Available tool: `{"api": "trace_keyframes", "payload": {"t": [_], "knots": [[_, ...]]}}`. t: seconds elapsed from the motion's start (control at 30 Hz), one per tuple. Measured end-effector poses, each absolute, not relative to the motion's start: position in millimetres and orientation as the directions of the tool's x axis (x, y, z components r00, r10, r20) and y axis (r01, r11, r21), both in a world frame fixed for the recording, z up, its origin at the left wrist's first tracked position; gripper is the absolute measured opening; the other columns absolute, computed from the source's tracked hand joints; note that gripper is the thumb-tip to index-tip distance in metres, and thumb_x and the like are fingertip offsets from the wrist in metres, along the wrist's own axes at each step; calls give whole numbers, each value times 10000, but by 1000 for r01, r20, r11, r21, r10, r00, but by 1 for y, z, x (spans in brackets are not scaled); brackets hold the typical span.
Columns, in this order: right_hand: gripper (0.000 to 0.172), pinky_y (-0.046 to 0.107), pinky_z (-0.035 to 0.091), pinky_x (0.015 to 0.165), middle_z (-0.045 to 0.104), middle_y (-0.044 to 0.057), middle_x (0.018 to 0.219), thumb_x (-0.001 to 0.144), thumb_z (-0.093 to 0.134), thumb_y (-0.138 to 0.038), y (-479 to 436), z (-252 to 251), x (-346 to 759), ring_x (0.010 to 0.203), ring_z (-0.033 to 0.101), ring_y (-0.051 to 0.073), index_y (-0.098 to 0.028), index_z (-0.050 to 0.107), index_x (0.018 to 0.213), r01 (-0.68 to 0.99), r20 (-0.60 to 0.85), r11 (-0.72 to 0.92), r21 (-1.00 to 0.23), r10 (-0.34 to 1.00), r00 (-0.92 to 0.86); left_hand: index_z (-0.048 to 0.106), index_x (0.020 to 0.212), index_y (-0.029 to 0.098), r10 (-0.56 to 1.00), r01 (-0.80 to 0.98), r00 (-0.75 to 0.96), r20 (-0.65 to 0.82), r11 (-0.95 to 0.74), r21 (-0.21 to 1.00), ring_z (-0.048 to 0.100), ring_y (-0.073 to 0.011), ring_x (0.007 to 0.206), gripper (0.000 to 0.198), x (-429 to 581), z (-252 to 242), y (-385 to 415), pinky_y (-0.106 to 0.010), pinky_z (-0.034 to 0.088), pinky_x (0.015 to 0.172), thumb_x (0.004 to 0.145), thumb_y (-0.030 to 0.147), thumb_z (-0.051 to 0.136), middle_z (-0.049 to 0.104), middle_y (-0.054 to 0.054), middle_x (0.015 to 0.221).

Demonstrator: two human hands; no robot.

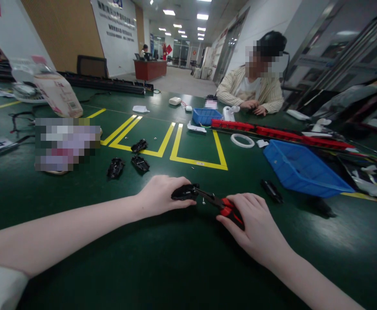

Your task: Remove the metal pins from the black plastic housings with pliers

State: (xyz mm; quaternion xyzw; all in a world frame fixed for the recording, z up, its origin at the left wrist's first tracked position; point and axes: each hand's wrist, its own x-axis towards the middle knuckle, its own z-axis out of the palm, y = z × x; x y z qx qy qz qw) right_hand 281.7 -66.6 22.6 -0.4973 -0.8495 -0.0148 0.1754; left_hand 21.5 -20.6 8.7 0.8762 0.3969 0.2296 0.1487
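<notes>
My left hand (159, 194) is closed around a black plastic part (182, 192), held low over the green table. Red-and-black needle-nose pliers (226, 207) are gripped in my right hand (254, 224). Their jaws point left and meet the right end of the black part; whether they bite on it I cannot tell. A tiny metal piece, perhaps a screw (203, 201), shows just below the jaws. Beyond my left hand lie several similar black parts (115, 168). Another black part (271, 190) rests to the right of my right hand.
A blue bin (304, 168) stands at the right, with a smaller blue bin (206, 115) farther back. A long red bar (272, 132) lies behind the white ring (242, 141). A bottle (59, 92) stands at the left. Across the table sits a person (251, 86).
</notes>
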Motion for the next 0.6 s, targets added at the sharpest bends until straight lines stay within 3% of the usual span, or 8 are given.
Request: {"api": "trace_keyframes", "payload": {"t": [0.23, 0.37, 0.47, 0.6], "knots": [[293, 482, 465, 831, 685, 97, 965, 894, 519, -466, -72, 23, 279, 939, 605, 275, -212, 609, 1010, 846, 231, 461, -266, 883, -409, 604, 1117, 190, 754, 584, 571, 325, -651, 485, 681, -182, 825, 373, 20, 10, -22, -296, 511, 714, 860, 458, 641, 721, -35, 962], [294, 493, 462, 836, 683, 99, 947, 885, 533, -468, -71, 23, 279, 928, 608, 280, -205, 606, 994, 852, 242, 470, -233, 876, -417, 641, 1100, 190, 751, 572, 597, 282, -645, 506, 667, -175, 785, 401, 20, 14, -22, -271, 479, 660, 872, 518, 601, 718, -35, 941], [299, 485, 468, 832, 682, 98, 932, 880, 537, -472, -70, 24, 279, 894, 620, 272, -199, 597, 985, 846, 272, 500, -186, 853, -445, 690, 1033, 196, 743, 547, 623, 245, -638, 543, 634, -149, 678, 377, 19, 16, -22, -245, 428, 599, 909, 521, 545, 705, -13, 811], [312, 424, 490, 760, 665, 95, 908, 883, 531, -477, -69, 24, 280, 805, 626, 242, -186, 579, 986, 840, 295, 519, -157, 837, -461, 710, 974, 191, 733, 525, 647, 212, -629, 574, 598, -134, 620, 382, 19, 16, -20, -232, 382, 570, 921, 521, 526, 686, -11, 745]]}}
